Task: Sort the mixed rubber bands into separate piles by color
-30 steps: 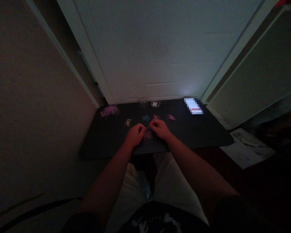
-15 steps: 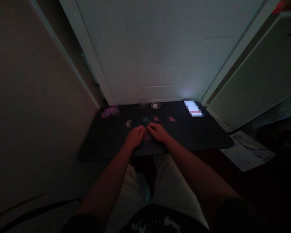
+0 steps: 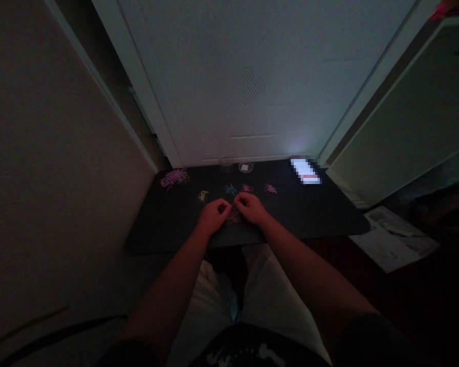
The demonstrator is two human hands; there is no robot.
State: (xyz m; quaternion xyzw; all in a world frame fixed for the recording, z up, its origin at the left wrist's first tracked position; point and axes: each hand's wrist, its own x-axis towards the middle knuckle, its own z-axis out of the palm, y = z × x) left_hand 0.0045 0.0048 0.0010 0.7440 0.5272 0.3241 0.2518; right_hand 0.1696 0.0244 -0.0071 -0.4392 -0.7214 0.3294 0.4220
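Note:
My left hand (image 3: 215, 214) is closed in a pinch, thumb against the fingertips, over the dark table. Just to its right my right hand (image 3: 249, 207) pinches too, its fingertips close to those of my left. Whatever is between the fingers is too small and dark to make out. Between and below the hands lies a small pile of thin pinkish strands (image 3: 233, 218), partly covered by them. Right behind the fingers are a blue pile (image 3: 230, 189) and a pink pile (image 3: 246, 188) of similar thin pieces.
A yellowish pile (image 3: 202, 195) lies left, another pink pile (image 3: 270, 188) right, and a larger pink-purple heap (image 3: 175, 177) at the back left. A clear cup (image 3: 226, 163), a round lid (image 3: 246, 167) and a lit phone (image 3: 305, 171) stand along the door side of the black table (image 3: 309, 214).
Both hands stay nearly in place. The left fingers have shifted slightly and a gap now shows between thumb and forefinger. The piles look the same.

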